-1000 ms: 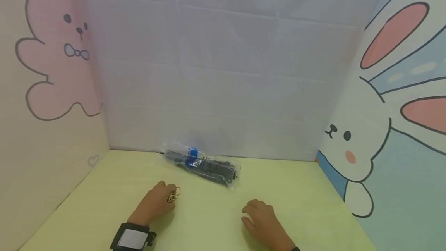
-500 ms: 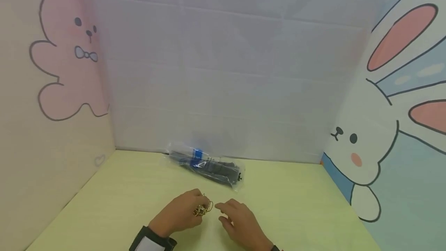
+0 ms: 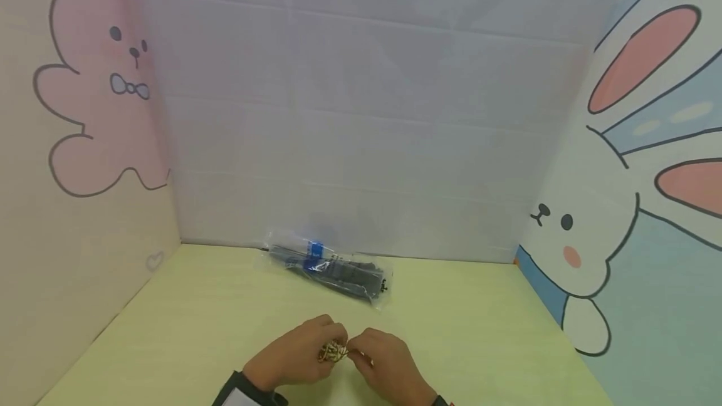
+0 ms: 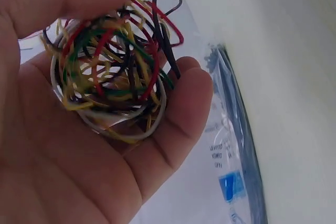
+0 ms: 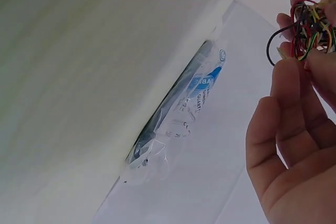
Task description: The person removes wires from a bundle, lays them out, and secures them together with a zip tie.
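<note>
A tangled bundle of thin wires (image 4: pixel 113 72) in red, green, yellow, black and white lies in the curled fingers of my left hand (image 3: pixel 304 351). In the head view the wires show as a small knot beside the left thumb. My right hand (image 3: pixel 390 363) meets the bundle from the right, pinching a wire at its edge between thumb and forefinger. In the right wrist view a black wire (image 5: pixel 271 45) loops out of the tangle near those fingertips.
A clear plastic bag (image 3: pixel 344 275) of long dark strips with a blue label lies near the back of the pale yellow table (image 3: pixel 462 318). A plain back wall (image 3: pixel 361 143) and side panels with a cartoon bear (image 3: pixel 107 118) and rabbit (image 3: pixel 592 255) enclose the table.
My left hand has carried the wires to the right, towards the middle. My right hand has moved left, and its relaxed fingers have come together on the bundle's edge.
</note>
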A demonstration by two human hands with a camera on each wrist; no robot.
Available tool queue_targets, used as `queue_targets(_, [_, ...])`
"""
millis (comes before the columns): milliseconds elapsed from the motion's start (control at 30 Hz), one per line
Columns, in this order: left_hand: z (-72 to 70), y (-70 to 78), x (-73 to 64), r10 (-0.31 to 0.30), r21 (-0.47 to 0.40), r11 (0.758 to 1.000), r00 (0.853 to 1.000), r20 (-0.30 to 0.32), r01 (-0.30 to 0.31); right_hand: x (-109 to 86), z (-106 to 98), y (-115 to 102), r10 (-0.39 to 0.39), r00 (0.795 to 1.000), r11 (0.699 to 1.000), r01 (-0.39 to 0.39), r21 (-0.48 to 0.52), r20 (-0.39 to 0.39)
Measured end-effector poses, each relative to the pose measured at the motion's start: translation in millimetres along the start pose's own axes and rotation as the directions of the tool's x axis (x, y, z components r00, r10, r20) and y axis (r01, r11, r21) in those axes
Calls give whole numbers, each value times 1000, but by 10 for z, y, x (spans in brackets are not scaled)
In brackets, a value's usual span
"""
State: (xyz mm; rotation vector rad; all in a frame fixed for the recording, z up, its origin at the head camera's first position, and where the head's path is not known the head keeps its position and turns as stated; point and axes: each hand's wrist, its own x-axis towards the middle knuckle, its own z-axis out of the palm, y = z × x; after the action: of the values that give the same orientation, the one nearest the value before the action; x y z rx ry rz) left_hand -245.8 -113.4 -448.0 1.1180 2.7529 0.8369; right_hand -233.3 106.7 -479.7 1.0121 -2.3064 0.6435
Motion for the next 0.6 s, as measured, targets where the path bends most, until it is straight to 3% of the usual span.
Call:
queue_targets(133, [64,-2,40,3,38,999,1000,-4,-3,-26,9,24,0,1000,1000,0,-24,6])
queue_targets(267, [83,-56,37,0,228,974,999,-36,8,-54,-51,75,9,1000,998,-8,-59,25])
queue_targets(333, [68,-116,3,-19,273,961,999,-51,32,-46,-94,107,17,999,998,-14,-61,37])
queue_targets(467, [28,-245,-57,-61,237,969,997,-56,73,-1,-178,142,36,994,999,-37,12,100])
queue_targets(600, [9,-347,-68,-86,229,969,995,-44,94,24,-224,149,56,977,989,-83,126,205])
